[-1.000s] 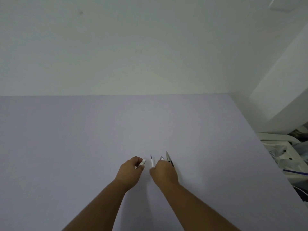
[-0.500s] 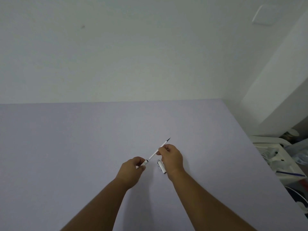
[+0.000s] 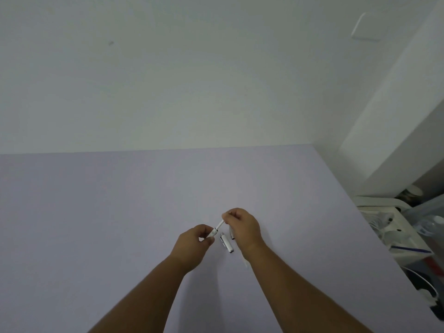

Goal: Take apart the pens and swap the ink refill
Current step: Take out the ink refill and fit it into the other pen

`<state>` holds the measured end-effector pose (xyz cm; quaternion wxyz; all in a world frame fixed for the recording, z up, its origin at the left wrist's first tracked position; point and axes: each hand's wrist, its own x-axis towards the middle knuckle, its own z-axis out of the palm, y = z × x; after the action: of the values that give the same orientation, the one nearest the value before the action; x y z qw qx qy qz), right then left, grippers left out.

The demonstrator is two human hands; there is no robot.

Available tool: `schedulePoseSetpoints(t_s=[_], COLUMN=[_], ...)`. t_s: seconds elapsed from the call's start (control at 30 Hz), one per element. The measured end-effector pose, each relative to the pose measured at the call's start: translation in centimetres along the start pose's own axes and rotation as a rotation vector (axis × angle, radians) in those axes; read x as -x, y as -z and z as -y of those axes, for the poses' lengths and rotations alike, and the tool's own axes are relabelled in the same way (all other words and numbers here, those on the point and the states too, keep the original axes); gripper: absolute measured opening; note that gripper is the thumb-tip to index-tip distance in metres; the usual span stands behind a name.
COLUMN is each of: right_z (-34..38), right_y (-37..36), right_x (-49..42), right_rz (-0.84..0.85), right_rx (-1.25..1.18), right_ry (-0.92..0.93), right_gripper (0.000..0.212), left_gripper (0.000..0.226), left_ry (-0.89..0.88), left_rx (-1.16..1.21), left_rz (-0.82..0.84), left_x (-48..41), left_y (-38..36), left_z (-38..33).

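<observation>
Both hands work close together just above the pale lilac tabletop (image 3: 120, 224), near its middle and toward the person. Left hand (image 3: 192, 248) is closed around a short white pen piece (image 3: 212, 233), pinched between thumb and fingertips, its open end aimed toward 1 o'clock. Right hand (image 3: 242, 227) has its fingers pinched on a thin white ink refill (image 3: 219, 224), which runs from those fingers down toward 7 o'clock and meets the mouth of the white pen piece; how far it sits inside cannot be told.

Between the two wrists, lying flat on the tabletop, is a white pen cap (image 3: 227, 245) with a dark tip at its near end, pointing roughly from 11 to 5 o'clock. Just beside it at 2 o'clock a second small white part (image 3: 232, 234) is half hidden under the right hand, so its shape is unclear.

Nothing lies between the hands and the loose parts. Well apart at 3 o'clock, past the tabletop's right edge, stands a cluttered white rack (image 3: 384, 207) with cables and a blue pen-like stick (image 3: 408, 249). A plain wall (image 3: 192, 80) rises at 12 o'clock, with a white wall plate (image 3: 365, 27) high at 1 o'clock.
</observation>
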<state>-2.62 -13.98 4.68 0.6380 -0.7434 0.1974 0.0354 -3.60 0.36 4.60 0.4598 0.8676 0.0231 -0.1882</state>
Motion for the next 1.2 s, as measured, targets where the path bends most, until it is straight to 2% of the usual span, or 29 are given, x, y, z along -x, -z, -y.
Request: schedulePoseSetpoints(t_s=[0.13, 0.27, 0.37, 0.47, 0.57, 0.8, 0.93, 1.07, 1.2], right_z=[-0.4, -0.6, -1.6, -2.9, -3.6, -4.3, -3.7, -2.4, -0.5], right_y=[0.3, 1.2, 2.0, 1.9, 1.0, -1.0, -1.4, -1.6, -2.0], right_x=[-0.7, -2.5, -4.5, -5.7, -6.6, -7.8, -7.7, -7.4, -6.5], right_rz=[0.089, 0.014, -0.080, -0.021, 0.054, 0.044, 0.034, -0.047, -0.087], right_rx=[0.049, 0.028, 0.284, 0.662, 0.915, 0.993, 0.873, 0.479, -0.063], right_ry=[-0.022, -0.052, -0.084, -0.097, -0.120, -0.151, -0.190, -0.145, -0.137], right_gripper=[0.015, 0.019, 0.021, 0.014, 0.016, 0.017, 0.019, 0.046, 0.028], left_gripper=[0.014, 0.022, 0.024, 0.024, 0.023, 0.023, 0.023, 0.026, 0.023], left_ry=[-0.004, 0.018, 0.029, 0.043, 0.061, 0.093, 0.096, 0.084, 0.060], left_rx=[-0.006, 0.060, 0.090, 0.099, 0.098, 0.062, 0.052, 0.040, 0.019], left_rz=[0.014, 0.041, 0.043, 0.045, 0.050, 0.064, 0.069, 0.078, 0.083], left_x=[-0.5, -1.2, -1.6, -2.2, -2.6, -3.3, -3.6, -3.7, -3.5], left_y=[-0.4, -0.1, -0.1, 0.0, 0.1, 0.6, 0.8, 1.1, 1.3], left_z=[-0.1, 0.2, 0.6, 1.3, 1.8, 3.2, 3.5, 3.2, 2.7])
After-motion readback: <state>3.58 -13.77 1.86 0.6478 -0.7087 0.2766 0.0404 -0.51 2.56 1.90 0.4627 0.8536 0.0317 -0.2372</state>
